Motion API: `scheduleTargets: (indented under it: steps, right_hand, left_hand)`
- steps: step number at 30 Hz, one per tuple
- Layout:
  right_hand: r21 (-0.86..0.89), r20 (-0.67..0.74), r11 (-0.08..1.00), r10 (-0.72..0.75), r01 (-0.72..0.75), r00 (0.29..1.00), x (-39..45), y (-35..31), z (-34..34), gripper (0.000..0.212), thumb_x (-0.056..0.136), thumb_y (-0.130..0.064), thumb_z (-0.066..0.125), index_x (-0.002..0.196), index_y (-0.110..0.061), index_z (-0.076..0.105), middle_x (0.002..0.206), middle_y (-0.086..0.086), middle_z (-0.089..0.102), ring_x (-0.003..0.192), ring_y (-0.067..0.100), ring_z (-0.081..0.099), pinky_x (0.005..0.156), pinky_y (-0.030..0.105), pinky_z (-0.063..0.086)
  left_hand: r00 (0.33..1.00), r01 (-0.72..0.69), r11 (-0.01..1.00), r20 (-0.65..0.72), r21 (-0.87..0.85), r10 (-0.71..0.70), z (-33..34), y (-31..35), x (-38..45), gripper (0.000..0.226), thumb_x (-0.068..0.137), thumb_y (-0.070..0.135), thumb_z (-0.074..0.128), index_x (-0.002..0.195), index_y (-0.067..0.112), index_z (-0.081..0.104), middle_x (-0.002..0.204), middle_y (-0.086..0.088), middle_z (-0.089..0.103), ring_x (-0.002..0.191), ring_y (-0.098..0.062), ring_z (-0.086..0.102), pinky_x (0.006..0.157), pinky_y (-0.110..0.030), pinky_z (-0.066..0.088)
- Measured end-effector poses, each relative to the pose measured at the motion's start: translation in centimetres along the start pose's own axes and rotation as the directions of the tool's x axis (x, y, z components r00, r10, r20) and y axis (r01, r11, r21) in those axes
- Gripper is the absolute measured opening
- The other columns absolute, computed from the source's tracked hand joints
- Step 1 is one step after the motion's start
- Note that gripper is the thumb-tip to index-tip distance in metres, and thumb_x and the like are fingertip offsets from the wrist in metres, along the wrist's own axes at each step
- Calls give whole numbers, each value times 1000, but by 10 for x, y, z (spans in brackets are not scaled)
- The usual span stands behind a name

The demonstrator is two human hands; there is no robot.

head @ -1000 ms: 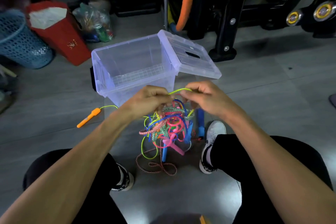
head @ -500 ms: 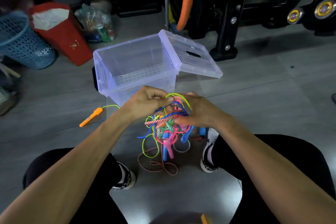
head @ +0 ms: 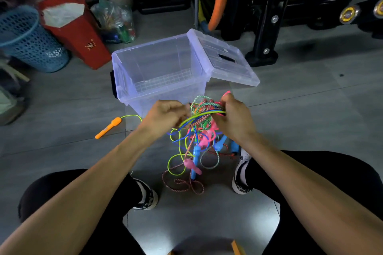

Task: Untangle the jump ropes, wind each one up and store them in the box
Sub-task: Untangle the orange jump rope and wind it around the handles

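You have the tangle of jump ropes (head: 202,128) lifted above the floor (head: 300,114), just in front of the near wall of the clear box (head: 157,72), its loose loops and blue and pink handles hanging down between your shoes. Your left hand (head: 165,115) has its fingers curled, pinching cords at the knot's left side. Your right hand (head: 235,117) grips the top of the bundle with curled fingers. The box stands open, its lid (head: 226,58) hanging to the right. An orange handle (head: 108,127) lies on the floor left of the box.
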State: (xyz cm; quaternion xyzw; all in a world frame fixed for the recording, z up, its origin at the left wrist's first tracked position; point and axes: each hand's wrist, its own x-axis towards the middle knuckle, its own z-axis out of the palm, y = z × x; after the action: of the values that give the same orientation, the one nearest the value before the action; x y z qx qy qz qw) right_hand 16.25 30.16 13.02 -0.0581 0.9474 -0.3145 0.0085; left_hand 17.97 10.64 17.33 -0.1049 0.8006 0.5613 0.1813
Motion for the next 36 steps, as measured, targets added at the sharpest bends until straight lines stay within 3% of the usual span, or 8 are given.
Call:
scheduleTargets:
  steps: [5, 8, 11, 18, 24, 27, 32, 36]
  right_hand:
    - [70, -73, 997, -35, 40, 997, -6, -7, 0, 23, 78, -8, 62, 98, -7, 50, 81, 2, 52, 76, 30, 52, 61, 31, 26]
    - [178, -61, 984, 25, -14, 998, -8, -6, 2, 28, 77, -5, 63, 102, -5, 51, 81, -1, 54, 74, 23, 48, 60, 30, 27]
    - [262, -34, 964, 44, -34, 998, -9, -7, 1, 30, 74, -12, 63, 102, -8, 52, 81, -3, 56, 73, 20, 50, 61, 27, 29]
    - [532, 401, 813, 4, -236, 916, -13, -12, 5, 41, 62, -21, 66, 102, -23, 54, 97, 2, 66, 83, 13, 63, 78, 32, 52]
    - [533, 709, 648, 9, -544, 705, 6, -10, -21, 44, 72, -31, 57, 109, -9, 66, 106, 9, 68, 94, 27, 65, 97, 46, 47]
    - [463, 561, 813, 41, -354, 827, 13, -16, -25, 32, 84, -55, 55, 101, -31, 68, 113, -6, 69, 93, 12, 68, 84, 29, 50]
    - [327, 313, 930, -271, 164, 910, 9, -28, -6, 51, 80, -31, 77, 126, -20, 57, 118, -2, 59, 103, 5, 58, 88, 13, 44]
    - [189, 246, 960, -252, 209, 936, 17, -29, -3, 16, 84, -29, 70, 85, -14, 64, 57, -13, 57, 55, 1, 52, 56, 26, 40]
  left_hand:
    - [1000, -24, 963, -2, 268, 25, 11, -13, 9, 46, 80, 23, 75, 123, 24, 58, 117, 0, 54, 84, -13, 55, 79, -23, 42]
    - [986, -24, 943, 165, 333, -33, 10, -6, 8, 35, 83, 33, 70, 116, 25, 61, 118, 7, 62, 103, -1, 57, 85, -14, 39]
    - [980, 19, 980, 189, 199, -58, 16, -2, 5, 13, 90, 11, 61, 89, 21, 53, 74, 8, 69, 56, 8, 56, 55, -4, 39]
    - [981, -80, 996, -177, -25, 74, 15, -9, 9, 27, 80, -6, 58, 90, 16, 47, 75, -11, 47, 55, -17, 39, 45, -23, 32]
    - [974, -195, 979, -127, -60, 187, -8, -6, 1, 38, 80, -12, 59, 91, 24, 52, 91, -9, 52, 65, -22, 54, 59, -31, 39]
    - [966, -254, 964, -71, -74, 249, -14, -4, -7, 41, 84, -14, 59, 97, 25, 54, 93, -6, 48, 67, -24, 59, 63, -32, 43]
    - [957, -291, 950, -44, -114, 287, -18, -7, -13, 40, 85, -12, 61, 104, 23, 57, 92, -2, 52, 64, -17, 62, 68, -34, 48]
    - [951, -287, 958, -125, -4, 284, -27, -10, -10, 36, 84, -3, 68, 108, 22, 58, 76, 6, 64, 66, -11, 63, 70, -29, 52]
